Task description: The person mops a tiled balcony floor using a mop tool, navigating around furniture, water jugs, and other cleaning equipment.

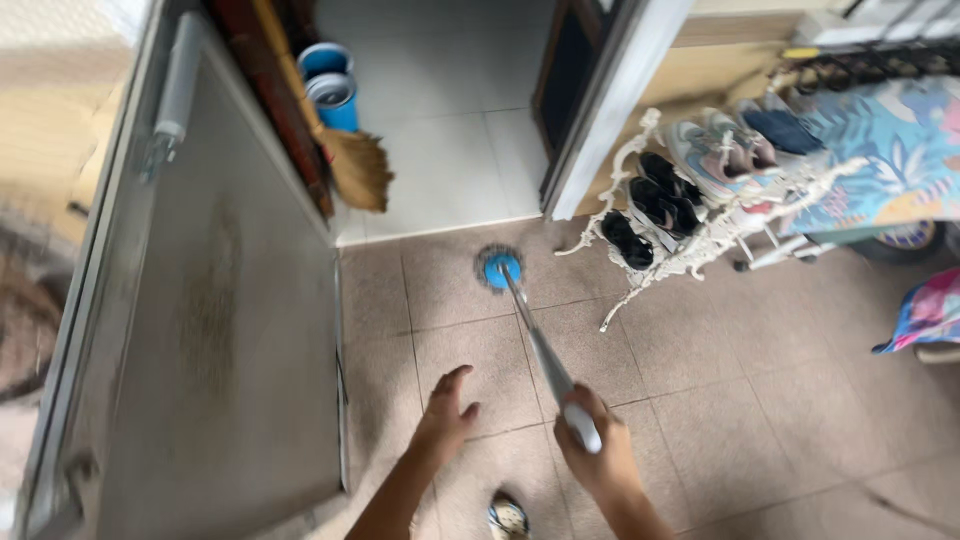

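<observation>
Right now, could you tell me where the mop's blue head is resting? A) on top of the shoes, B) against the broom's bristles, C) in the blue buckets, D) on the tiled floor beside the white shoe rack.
D: the right hand holds the mop, whose head lies on the brown floor left of the shoe rack.

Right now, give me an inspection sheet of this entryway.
Surface: brown floor tiles, white tiles past the doorway.
Job's things: mop, its blue head flat on the tiles near the threshold.
Clutter: shoe rack with shoes, broom, blue buckets, patterned cloth.
Grippers: right hand grips the mop handle; left hand open, empty.
Cables: nothing seen.
Surroundings: grey metal door open at left; blurred picture.
</observation>
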